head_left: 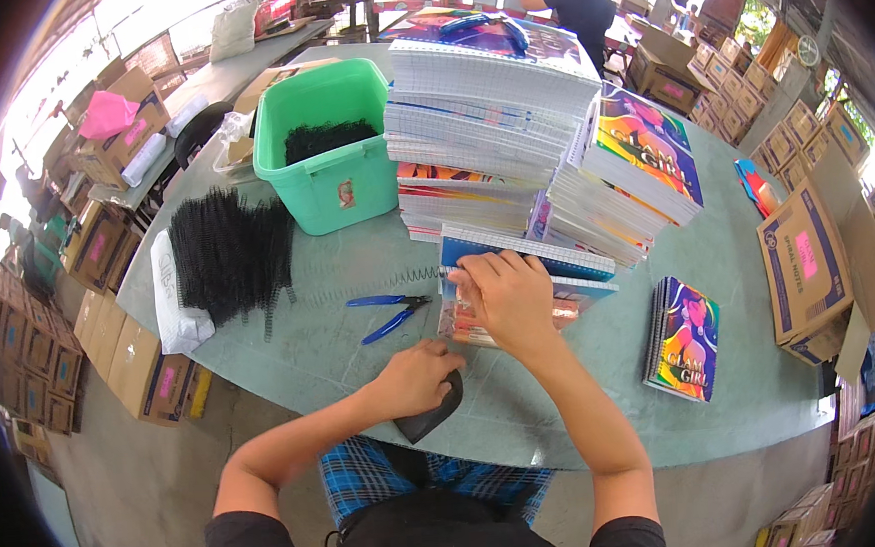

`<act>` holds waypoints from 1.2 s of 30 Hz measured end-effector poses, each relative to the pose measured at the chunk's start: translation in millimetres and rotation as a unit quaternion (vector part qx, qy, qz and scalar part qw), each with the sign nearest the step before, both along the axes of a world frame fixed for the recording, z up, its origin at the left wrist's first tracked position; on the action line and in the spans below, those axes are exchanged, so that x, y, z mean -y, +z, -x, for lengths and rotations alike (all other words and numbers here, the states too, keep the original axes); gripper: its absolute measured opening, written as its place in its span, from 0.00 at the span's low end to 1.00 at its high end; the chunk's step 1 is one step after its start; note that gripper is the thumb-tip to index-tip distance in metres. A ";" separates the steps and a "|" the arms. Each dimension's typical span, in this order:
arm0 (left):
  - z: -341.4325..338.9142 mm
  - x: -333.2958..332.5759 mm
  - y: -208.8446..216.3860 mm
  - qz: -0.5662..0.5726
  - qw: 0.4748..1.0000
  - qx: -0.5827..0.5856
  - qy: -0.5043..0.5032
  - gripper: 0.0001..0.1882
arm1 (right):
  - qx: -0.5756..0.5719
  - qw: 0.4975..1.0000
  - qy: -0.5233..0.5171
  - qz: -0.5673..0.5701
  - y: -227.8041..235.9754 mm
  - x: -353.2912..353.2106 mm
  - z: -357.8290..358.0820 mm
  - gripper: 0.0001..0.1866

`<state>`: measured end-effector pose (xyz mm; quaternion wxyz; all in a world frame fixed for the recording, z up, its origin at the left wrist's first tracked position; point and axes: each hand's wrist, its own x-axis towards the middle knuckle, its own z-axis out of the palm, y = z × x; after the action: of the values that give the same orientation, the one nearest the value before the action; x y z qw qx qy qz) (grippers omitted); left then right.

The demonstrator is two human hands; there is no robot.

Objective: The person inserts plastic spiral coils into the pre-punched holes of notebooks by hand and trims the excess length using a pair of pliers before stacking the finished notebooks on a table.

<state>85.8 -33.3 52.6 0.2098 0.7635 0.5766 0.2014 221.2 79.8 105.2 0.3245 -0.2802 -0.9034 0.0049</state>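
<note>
My right hand (509, 294) is closed on a spiral notebook (527, 255) standing on edge, with a blue cover and gridded pages. Its fingertips are at the notebook's left corner, where a thin black coil (418, 275) meets it. The coil stretches left above the table, its far part blurred. My left hand (419, 375) has curled fingers over a dark grey block (433, 414) at the table's near edge; the palm side is hidden. Between the hands and the green bin lie blue-handled cutters (390, 314). A finished notebook (682, 339) with a colourful cover lies to the right.
Tall stacks of unbound notebooks (488, 120) rise just beyond my right hand. A green bin (328, 195) holds black coils, and a heap of coils (231, 251) lies left on white plastic. An open carton (808, 266) stands at right. Another person (582, 9) works behind.
</note>
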 end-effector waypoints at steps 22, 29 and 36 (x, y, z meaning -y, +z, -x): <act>16.4 -28.3 73.5 -0.367 0.918 0.015 0.152 0.16 | -0.092 0.995 -0.039 0.009 2.3 -5.4 -38.4 0.04; 20.0 -32.9 57.8 -0.352 0.925 0.046 0.138 0.14 | -0.118 0.992 -0.030 0.008 0.9 -13.6 -29.0 0.04; 12.5 -34.8 60.4 -0.352 0.922 0.097 0.130 0.14 | -0.072 0.996 -0.043 -0.009 -0.6 -4.7 -31.7 0.07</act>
<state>73.3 1.5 112.9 -0.0460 0.6833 0.5396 0.4897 252.9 84.4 104.6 0.3915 -0.3147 -0.8647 0.0030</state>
